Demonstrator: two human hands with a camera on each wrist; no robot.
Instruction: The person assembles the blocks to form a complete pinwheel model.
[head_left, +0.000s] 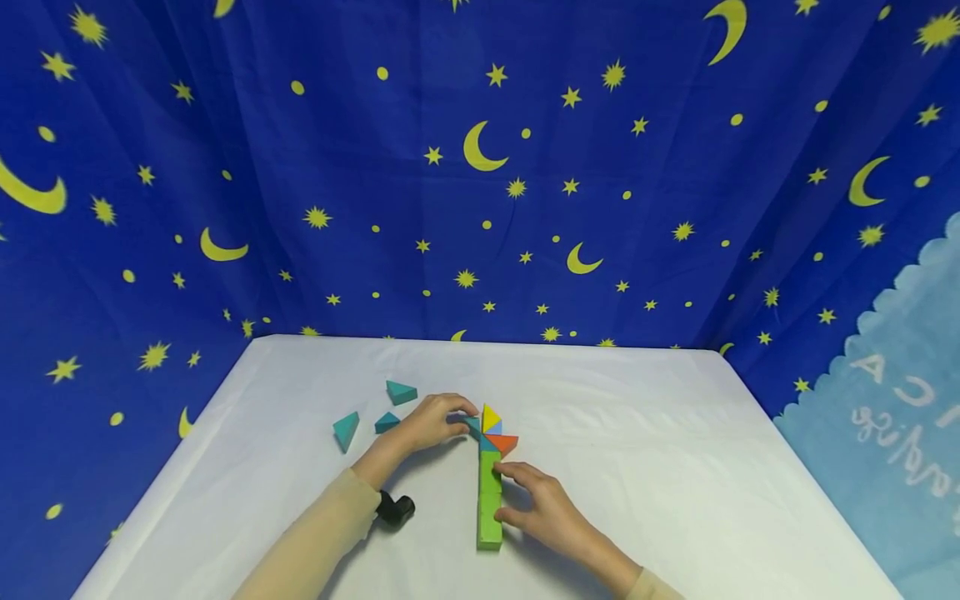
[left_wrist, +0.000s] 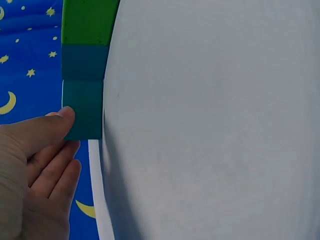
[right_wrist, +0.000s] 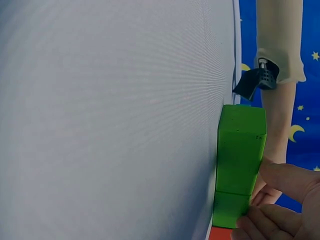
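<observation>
Blue cloth (head_left: 360, 167) printed with yellow moons and stars surrounds a white-covered table (head_left: 675, 467). On that table, a teal block (left_wrist: 84, 107) lies at the left of the coloured cluster and looks to be touching the blue wedge (head_left: 487, 443). The left hand (head_left: 435, 422) pinches the teal block by its outer end; the fingers behind it are partly hidden. A light hold there seems best, sliding the block flat so that its face stays flush with its neighbour.

Beside the blue wedge sits an orange wedge (head_left: 506, 444), with a yellow wedge (head_left: 491, 417) just beyond; any hard sideways push could spread these loose pieces. Toward the person, two green blocks (head_left: 490, 523) stand end to end. The right hand (head_left: 551, 508) clasps nothing, its fingertips touching their right side, a sensible brace against leftward pressure, if kept gentle.

Farther out, to the left, lie three loose teal wedges (head_left: 346, 432), well away from the black device (head_left: 396, 510) at the left sleeve (head_left: 315, 533).
</observation>
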